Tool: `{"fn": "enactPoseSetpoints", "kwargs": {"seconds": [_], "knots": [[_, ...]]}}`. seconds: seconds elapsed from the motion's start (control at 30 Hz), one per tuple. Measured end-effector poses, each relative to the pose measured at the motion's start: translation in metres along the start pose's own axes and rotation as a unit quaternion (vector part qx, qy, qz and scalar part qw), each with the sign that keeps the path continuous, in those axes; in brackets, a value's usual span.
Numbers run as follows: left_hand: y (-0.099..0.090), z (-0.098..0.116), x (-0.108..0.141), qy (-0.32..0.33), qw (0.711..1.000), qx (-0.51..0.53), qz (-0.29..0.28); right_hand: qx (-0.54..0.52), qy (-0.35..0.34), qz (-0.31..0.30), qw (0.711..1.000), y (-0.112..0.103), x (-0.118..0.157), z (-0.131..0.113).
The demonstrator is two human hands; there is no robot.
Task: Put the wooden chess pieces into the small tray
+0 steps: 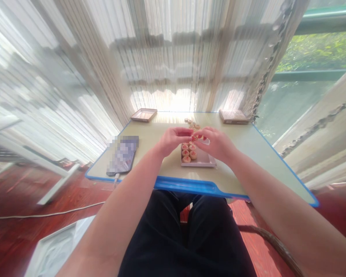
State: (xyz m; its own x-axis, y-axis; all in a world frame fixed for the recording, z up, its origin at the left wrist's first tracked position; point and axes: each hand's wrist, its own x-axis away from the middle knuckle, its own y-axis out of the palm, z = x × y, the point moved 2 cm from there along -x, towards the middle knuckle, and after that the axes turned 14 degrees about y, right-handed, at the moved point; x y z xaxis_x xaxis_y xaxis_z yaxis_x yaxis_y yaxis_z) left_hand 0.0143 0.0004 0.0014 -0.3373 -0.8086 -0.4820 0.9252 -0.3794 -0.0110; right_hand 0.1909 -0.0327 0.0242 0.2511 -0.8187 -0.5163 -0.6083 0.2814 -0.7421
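Note:
Above the open box [203,163] on the table, my two hands meet at a round wooden Chinese chess piece [194,138] with a red character on it. My right hand [215,141] pinches this piece between thumb and fingers. From the other side, my left hand [174,139] reaches its thumb and fingertips to the same piece. Several chess pieces [185,153] with red characters stand in rows in the left part of the box. More loose pieces [192,125] lie on the table behind my fingers, partly hidden by them.
A shallow box lid or tray [144,114] rests at the table's back left corner. At the back right is a closed flat box [233,116]. On the left lies a phone [123,156] with a cable. The table [158,127] has a blue rim; curtains hang behind it.

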Motion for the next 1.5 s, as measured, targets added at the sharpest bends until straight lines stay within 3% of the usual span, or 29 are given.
{"fn": "enactPoseSetpoints", "kwargs": {"seconds": [0.2, 0.3, 0.37, 0.47, 0.57, 0.67, 1.03, 1.23, 1.5], "knots": [[0.004, 0.003, 0.001, -0.002, 0.999, 0.032, -0.018, 0.020, 0.007, -0.001, 1.000, -0.002, 0.002, -0.003], [0.004, 0.005, 0.001, 0.002, 1.000, -0.008, -0.004, 0.034, 0.024, -0.012, 0.999, -0.006, 0.000, -0.004], [0.001, 0.005, 0.001, 0.021, 0.994, -0.098, 0.040, 0.053, 0.046, -0.063, 0.996, -0.010, -0.001, -0.002], [-0.005, 0.002, 0.001, 0.047, 0.953, -0.278, 0.106, 0.090, 0.085, -0.194, 0.973, -0.015, -0.002, 0.004], [-0.008, -0.002, 0.000, 0.054, 0.917, -0.381, 0.110, 0.114, 0.107, -0.276, 0.948, -0.018, 0.000, 0.006], [-0.010, -0.004, -0.001, 0.049, 0.903, -0.412, 0.115, 0.121, 0.104, -0.313, 0.936, -0.017, 0.002, 0.004], [-0.012, 0.002, -0.001, 0.044, 0.893, -0.426, 0.134, 0.091, 0.099, -0.347, 0.928, -0.021, 0.001, 0.015], [-0.013, 0.002, -0.001, 0.050, 0.894, -0.420, 0.146, 0.048, 0.085, -0.391, 0.915, -0.019, 0.002, 0.009], [-0.012, 0.001, -0.002, 0.047, 0.887, -0.442, 0.123, 0.044, 0.108, -0.365, 0.924, -0.014, 0.003, 0.009]]}}
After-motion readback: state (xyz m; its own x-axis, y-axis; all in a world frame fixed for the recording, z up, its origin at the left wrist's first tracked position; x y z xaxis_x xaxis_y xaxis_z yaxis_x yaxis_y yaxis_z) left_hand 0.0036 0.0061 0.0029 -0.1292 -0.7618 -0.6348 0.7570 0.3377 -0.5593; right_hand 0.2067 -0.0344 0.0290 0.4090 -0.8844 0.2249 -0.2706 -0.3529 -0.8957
